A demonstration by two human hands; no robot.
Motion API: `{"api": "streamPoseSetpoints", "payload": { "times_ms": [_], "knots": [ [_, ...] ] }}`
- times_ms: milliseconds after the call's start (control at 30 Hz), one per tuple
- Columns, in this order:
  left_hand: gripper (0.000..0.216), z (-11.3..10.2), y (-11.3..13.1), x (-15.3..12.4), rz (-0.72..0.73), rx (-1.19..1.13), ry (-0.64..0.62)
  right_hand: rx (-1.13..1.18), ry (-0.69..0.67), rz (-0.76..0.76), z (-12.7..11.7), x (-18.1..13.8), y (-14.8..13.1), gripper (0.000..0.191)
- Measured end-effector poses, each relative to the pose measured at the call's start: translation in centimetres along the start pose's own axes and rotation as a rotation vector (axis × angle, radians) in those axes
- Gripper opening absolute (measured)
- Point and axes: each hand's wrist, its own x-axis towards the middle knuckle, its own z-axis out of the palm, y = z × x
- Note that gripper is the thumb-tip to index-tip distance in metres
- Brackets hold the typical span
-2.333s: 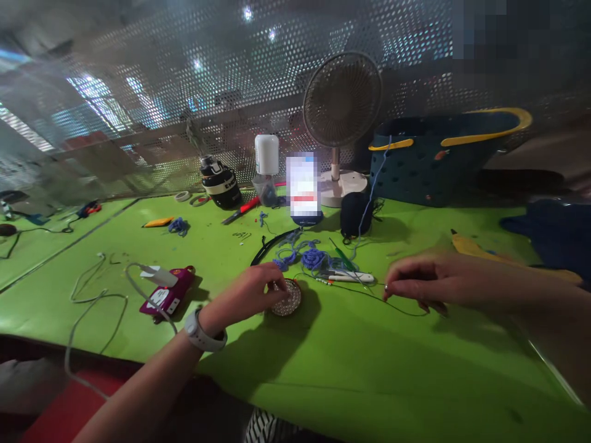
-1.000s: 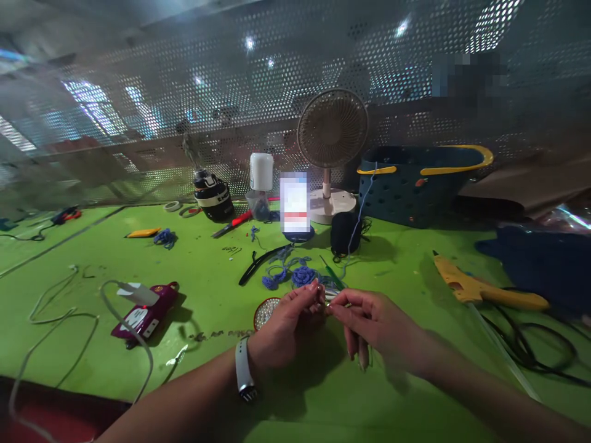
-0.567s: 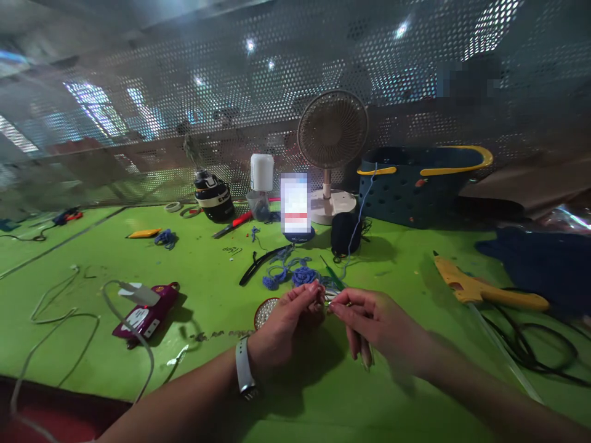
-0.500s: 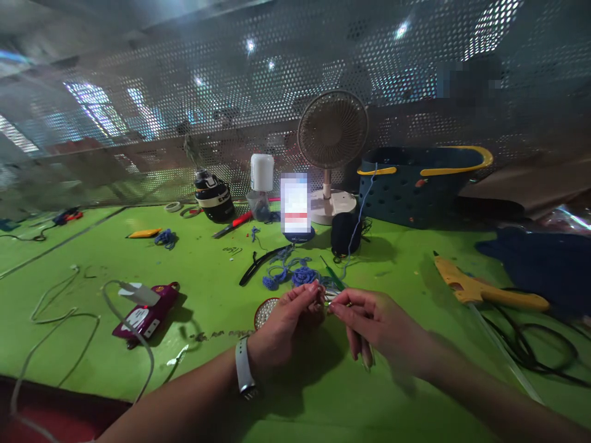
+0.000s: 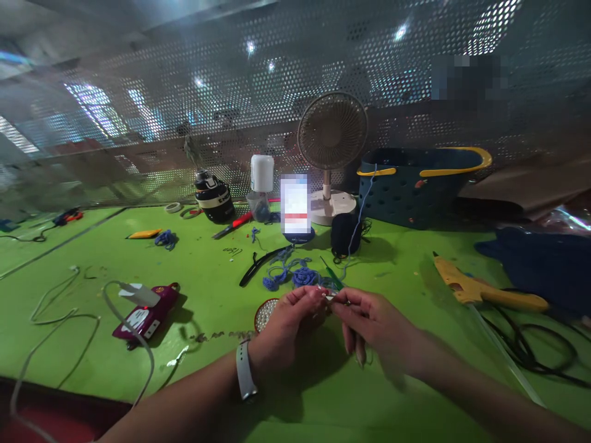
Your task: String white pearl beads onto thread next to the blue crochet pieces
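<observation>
My left hand [image 5: 293,317] is closed in a pinch over the green table, a pale watch band on its wrist. Fingertip to fingertip with it, my right hand [image 5: 376,320] also pinches, its lower fingers curled loosely down. Between them shows a small whitish bit too small to name; the fingers hide the rest. Just beyond lie blue crocheted yarn pieces [image 5: 305,277] and a green-handled thin tool [image 5: 333,275], probably a crochet hook. Partly behind my left hand sits a red-rimmed round dish [image 5: 257,315] of white beads.
A phone [image 5: 295,203] stands ahead, before a fan [image 5: 332,132]. A dark yarn ball [image 5: 345,234] and a basket [image 5: 406,197] are to its right. A yellow glue gun [image 5: 484,292] with cable lies right; a purple power strip [image 5: 148,314] lies left.
My fingertips have shifted slightly and drawn closer together, the left fingers curling further over. The things on the table have stayed put.
</observation>
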Motion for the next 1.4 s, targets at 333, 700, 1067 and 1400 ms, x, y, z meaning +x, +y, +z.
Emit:
{"api": "streamPoseSetpoints", "payload": {
  "times_ms": [333,700,1067,1400],
  "knots": [
    [0.013,0.3,0.4,-0.4,0.182,0.283,-0.044,0.090,0.103,-0.089,0.6,0.0,-0.5,0.042],
    [0.010,-0.2,0.8,0.0,0.291,0.412,-0.110,0.033,0.091,-0.119,1.0,-0.5,-1.3,0.053],
    [0.006,0.1,1.2,-0.5,0.565,1.064,-0.161,-0.509,0.339,-0.572,0.2,-1.4,-1.2,0.018],
    [0.009,-0.4,1.4,-0.4,0.583,1.081,-0.369,-0.319,0.357,-0.530,0.3,-1.1,-1.6,0.015]
  ]
}}
